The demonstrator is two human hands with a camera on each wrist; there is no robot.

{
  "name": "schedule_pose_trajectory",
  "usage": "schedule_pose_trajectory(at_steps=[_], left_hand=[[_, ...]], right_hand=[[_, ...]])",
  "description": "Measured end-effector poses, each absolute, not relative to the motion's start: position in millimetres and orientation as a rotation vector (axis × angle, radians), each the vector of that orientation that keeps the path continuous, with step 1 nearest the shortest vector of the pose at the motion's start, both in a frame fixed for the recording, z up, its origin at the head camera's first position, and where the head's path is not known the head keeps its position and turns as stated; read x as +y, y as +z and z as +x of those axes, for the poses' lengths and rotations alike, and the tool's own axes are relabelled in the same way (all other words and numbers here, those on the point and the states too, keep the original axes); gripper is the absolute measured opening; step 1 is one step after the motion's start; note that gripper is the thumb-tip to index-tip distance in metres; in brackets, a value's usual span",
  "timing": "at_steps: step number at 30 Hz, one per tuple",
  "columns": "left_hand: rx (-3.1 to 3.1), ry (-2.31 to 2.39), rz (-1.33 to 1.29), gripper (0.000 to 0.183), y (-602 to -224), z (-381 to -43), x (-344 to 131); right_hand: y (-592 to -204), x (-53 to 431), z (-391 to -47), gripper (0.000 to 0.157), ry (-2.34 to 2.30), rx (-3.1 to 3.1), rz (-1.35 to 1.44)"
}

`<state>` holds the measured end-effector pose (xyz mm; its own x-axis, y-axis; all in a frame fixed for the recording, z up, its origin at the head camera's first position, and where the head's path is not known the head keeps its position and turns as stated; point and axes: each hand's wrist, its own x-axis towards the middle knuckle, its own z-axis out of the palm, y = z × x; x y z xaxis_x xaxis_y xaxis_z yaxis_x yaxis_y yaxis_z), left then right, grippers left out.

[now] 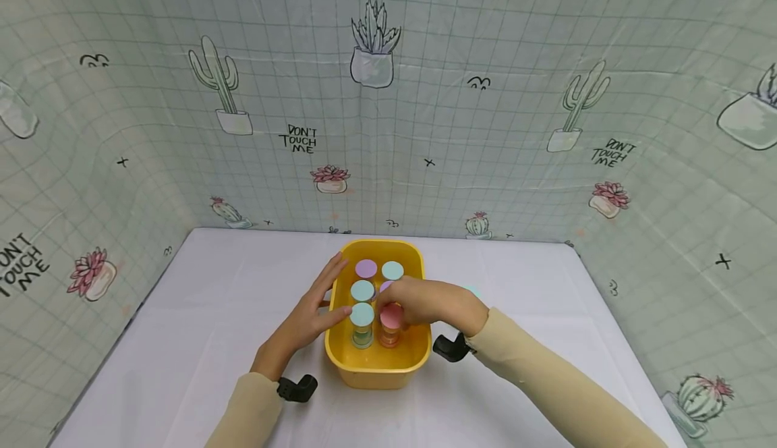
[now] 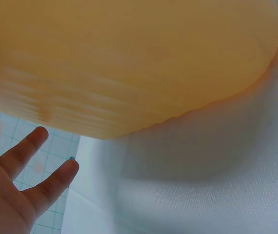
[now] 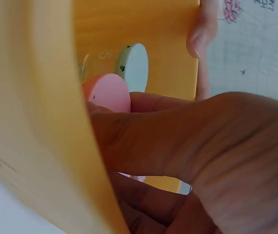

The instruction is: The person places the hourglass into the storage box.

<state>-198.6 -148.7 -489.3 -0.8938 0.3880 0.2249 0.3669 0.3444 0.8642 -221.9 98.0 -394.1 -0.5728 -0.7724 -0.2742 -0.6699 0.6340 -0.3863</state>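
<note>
A yellow plastic bin (image 1: 379, 361) holds several small clear jars with coloured lids. My right hand (image 1: 434, 301) reaches inside over the right wall. Its thumb and fingers pinch the pink-lidded jar (image 1: 391, 317) near the front; the right wrist view shows them around the pink lid (image 3: 112, 92). Beside it stands a jar with a light-blue lid (image 1: 362, 315). My left hand (image 1: 303, 323) lies along the bin's left rim with fingers spread, the thumb reaching over the rim close to that light-blue lid. In the left wrist view, two straight fingers (image 2: 56, 185) show below the bin wall.
Farther back in the bin are purple (image 1: 366, 268) and light-blue (image 1: 392, 270) lids, one purple lid partly hidden by my right hand. A bit of light blue (image 1: 472, 291) shows behind my right wrist. The white table (image 1: 243, 272) meets a patterned cloth backdrop (image 1: 388, 124).
</note>
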Motion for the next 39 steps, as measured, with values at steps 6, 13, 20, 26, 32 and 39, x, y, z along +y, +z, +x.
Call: schedule_pose_trajectory(at_steps=[6, 13, 20, 26, 32, 39], left_hand=[[2.564, 1.638, 0.731, 0.080, -490.3, -197.7, -147.9], [2.571, 1.635, 0.748, 0.080, -493.4, -197.8, -148.3], [2.572, 1.641, 0.729, 0.080, -493.5, -197.1, -147.9], [2.573, 1.638, 0.730, 0.080, -493.0, -199.0, -146.9], [2.567, 1.644, 0.723, 0.080, -493.1, -201.3, -147.7], [2.571, 1.639, 0.754, 0.081, -491.9, -205.5, -148.7]], right_hand=[[-395.8, 98.6, -219.4, 0.033, -0.325, 2.479, -1.133], [-396.9, 99.0, -214.3, 0.032, -0.334, 2.504, -1.153], [-379.8, 125.5, -217.1, 0.025, -0.525, 2.562, -1.168], [-370.7, 168.6, -223.4, 0.035, -0.624, 2.755, -1.123], [-388.2, 208.9, -229.0, 0.052, -0.585, 2.805, -0.895], [-413.8, 236.9, -229.7, 0.062, -0.598, 2.723, -0.716]])
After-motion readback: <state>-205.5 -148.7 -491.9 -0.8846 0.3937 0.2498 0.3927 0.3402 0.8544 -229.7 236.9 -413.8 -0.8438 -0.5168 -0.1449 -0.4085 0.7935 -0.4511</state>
